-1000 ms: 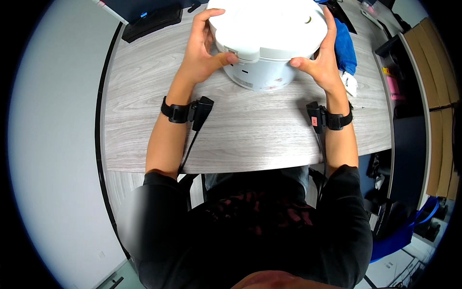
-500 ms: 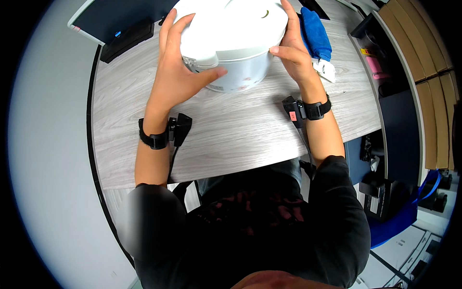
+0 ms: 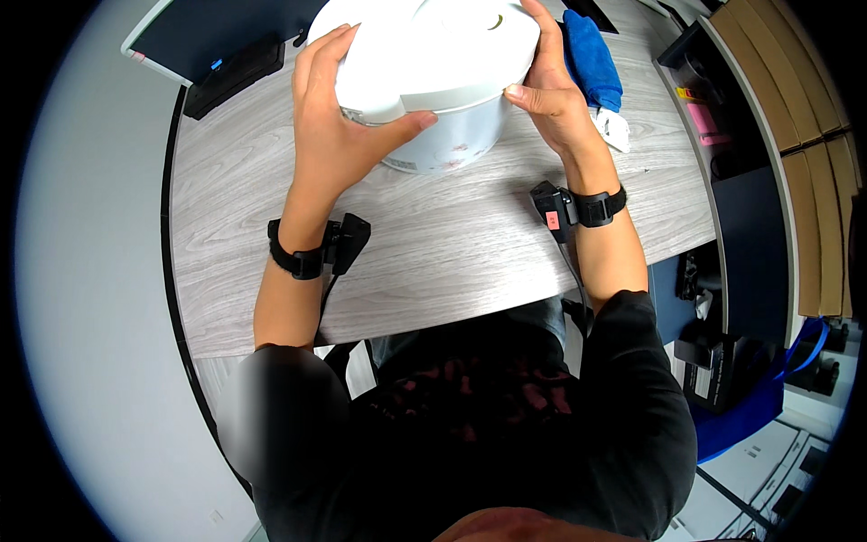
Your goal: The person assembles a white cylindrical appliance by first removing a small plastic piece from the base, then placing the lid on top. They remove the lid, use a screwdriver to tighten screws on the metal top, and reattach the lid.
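A white rice cooker (image 3: 452, 68) with a rounded lid stands on the far part of the table, its top cut off by the picture's upper edge. Faint pink flower prints show on its lower front. My left hand (image 3: 336, 122) holds its left side, the fingers up along the lid and the thumb across the front just under the lid's rim. On the right side, my right hand (image 3: 553, 99) grips it with the thumb at the rim and the fingers along the lid's edge. Both palms face inward.
A blue folded cloth (image 3: 592, 61) lies right of the cooker, with a white crumpled piece (image 3: 612, 129) below it. At the back left stands a monitor (image 3: 217, 41) with a black box (image 3: 237, 79) before it. Shelves (image 3: 757, 217) and cardboard boxes (image 3: 817, 208) line the right.
My left thumb has slid right and a little up along the cooker's front, with the left wrist shifting right. The cooker's lid sits slightly further left; my right hand has barely moved.
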`<state>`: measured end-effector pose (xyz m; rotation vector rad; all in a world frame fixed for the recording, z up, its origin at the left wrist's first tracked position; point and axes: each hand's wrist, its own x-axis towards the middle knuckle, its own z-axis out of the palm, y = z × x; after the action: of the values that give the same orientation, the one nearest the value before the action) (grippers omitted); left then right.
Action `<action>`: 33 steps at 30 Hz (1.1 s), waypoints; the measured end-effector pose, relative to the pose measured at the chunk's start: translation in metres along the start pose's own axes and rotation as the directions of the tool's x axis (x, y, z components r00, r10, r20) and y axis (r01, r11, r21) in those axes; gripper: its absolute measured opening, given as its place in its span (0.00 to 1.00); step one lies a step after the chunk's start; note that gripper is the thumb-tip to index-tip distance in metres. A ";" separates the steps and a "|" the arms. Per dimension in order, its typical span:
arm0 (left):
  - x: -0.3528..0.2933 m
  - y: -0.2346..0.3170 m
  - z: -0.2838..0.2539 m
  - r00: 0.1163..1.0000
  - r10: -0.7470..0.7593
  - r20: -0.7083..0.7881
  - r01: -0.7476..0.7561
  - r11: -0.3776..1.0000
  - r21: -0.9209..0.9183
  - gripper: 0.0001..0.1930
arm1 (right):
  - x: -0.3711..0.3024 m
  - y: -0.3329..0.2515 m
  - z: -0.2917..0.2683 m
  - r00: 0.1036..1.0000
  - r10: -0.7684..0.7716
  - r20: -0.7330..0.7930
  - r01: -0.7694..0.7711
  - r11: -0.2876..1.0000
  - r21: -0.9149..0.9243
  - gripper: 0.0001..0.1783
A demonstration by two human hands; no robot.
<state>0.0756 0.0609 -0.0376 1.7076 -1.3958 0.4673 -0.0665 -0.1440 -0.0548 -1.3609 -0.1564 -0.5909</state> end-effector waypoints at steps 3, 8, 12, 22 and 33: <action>-0.001 0.000 0.001 1.000 -0.017 -0.008 0.017 1.000 -0.015 0.50 | 0.000 0.001 -0.002 1.000 -0.011 0.002 0.011 1.000 -0.024 0.61; 0.000 -0.002 0.000 1.000 0.005 -0.004 -0.004 1.000 0.009 0.50 | -0.001 0.003 -0.002 0.997 -0.075 -0.024 0.070 0.982 -0.176 0.59; 0.001 -0.003 0.000 1.000 -0.015 0.004 0.015 1.000 -0.004 0.49 | 0.000 0.010 -0.010 0.983 -0.182 -0.008 0.161 0.890 -0.426 0.58; 0.003 0.003 0.001 1.000 -0.023 -0.005 0.022 1.000 -0.019 0.49 | 0.003 0.002 -0.005 0.978 -0.205 -0.042 0.150 0.824 -0.547 0.54; -0.005 0.025 0.005 0.988 -0.155 -0.022 0.156 0.986 0.061 0.55 | -0.003 0.014 -0.008 0.987 -0.158 -0.018 0.118 0.801 -0.587 0.53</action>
<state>0.0492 0.0599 -0.0348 1.8426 -1.2356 0.4408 -0.0645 -0.1496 -0.0700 -1.9407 -0.0142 -0.8520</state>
